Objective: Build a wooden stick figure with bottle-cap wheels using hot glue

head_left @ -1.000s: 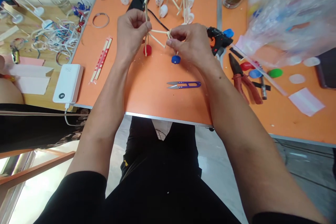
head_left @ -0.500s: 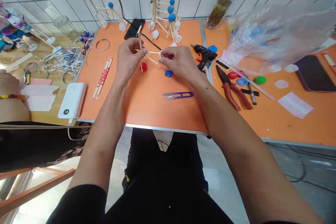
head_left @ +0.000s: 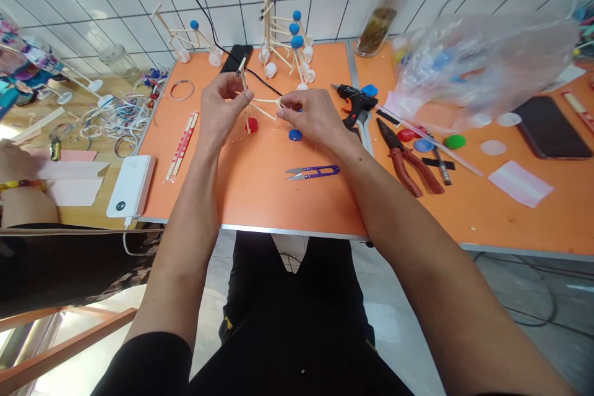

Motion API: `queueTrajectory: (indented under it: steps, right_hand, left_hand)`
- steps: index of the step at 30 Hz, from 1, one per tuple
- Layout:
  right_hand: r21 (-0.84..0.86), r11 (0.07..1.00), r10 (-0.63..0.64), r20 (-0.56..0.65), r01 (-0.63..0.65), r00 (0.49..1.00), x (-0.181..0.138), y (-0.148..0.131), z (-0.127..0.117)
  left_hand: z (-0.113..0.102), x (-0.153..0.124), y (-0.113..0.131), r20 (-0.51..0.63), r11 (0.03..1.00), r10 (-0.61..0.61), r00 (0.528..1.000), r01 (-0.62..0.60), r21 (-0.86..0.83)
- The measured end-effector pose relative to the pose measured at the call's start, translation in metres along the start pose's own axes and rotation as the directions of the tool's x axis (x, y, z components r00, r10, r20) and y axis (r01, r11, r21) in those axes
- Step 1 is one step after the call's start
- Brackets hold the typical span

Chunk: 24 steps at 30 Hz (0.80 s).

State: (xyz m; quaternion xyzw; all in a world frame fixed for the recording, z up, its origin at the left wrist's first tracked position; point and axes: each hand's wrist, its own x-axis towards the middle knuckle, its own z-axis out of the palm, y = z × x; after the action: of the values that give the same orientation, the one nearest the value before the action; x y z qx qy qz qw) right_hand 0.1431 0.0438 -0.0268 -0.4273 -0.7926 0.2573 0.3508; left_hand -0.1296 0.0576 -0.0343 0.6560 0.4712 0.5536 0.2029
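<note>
Between my hands is a small frame of wooden sticks [head_left: 264, 109] with a red bottle cap [head_left: 251, 125] and a blue bottle cap [head_left: 295, 135] at its lower ends. My left hand [head_left: 223, 105] pinches its upright stick on the left. On the other side my right hand [head_left: 310, 112] is closed on the joint where the sticks meet; its fingertips hide part of that joint. Purple thread snips [head_left: 313, 172] lie on the orange table [head_left: 260, 201] nearer to me. A glue gun [head_left: 356, 102] rests just right of my right hand.
Stick models with caps [head_left: 283, 43] stand at the tiled wall. Pliers [head_left: 406, 164], a plastic bag [head_left: 468, 62] and a phone [head_left: 552, 127] are on the right. Wrapped chopsticks [head_left: 182, 147] and a power bank [head_left: 131, 185] lie left, near another person's arm [head_left: 28, 204]. A black cable [head_left: 204, 6] hangs behind.
The view has tilted slightly, so the table things sit a little lower in the picture. Both hands keep their hold on the stick frame, which has barely moved.
</note>
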Motion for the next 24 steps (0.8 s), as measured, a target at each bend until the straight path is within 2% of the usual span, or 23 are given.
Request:
queueTrajectory:
  steps: [5,9,13,18,21,24]
  right_hand:
    - [-0.041,0.996,-0.076,-0.013,0.075,0.997,0.000,-0.004,-0.001]
    - [-0.007,0.999,-0.044,-0.003,0.044,0.999,-0.001,-0.005,-0.003]
    - [-0.015,0.999,-0.034,0.002,0.034,0.999,-0.001,-0.009,-0.004]
    - [-0.027,1.000,-0.003,0.020,0.004,1.000,-0.002,-0.012,-0.005]
    - [-0.019,1.000,0.002,0.018,-0.002,1.000,-0.002,-0.011,-0.005]
    - [-0.008,1.000,0.002,0.012,-0.002,1.000,-0.002,-0.012,-0.005]
  left_hand:
    - [-0.013,0.000,0.015,-0.029,0.998,-0.059,0.998,0.059,0.015]
    - [-0.016,-0.001,0.022,-0.056,0.997,-0.050,0.997,0.053,0.054]
    - [-0.014,-0.002,0.026,-0.117,0.995,-0.034,0.993,0.044,0.088]
    - [-0.011,-0.007,0.033,-0.156,0.962,-0.011,0.988,0.053,0.266]
    - [-0.003,-0.013,0.042,-0.178,0.967,0.038,0.983,0.009,0.255]
    - [0.007,-0.021,0.054,-0.120,0.973,0.070,0.990,-0.042,0.227]
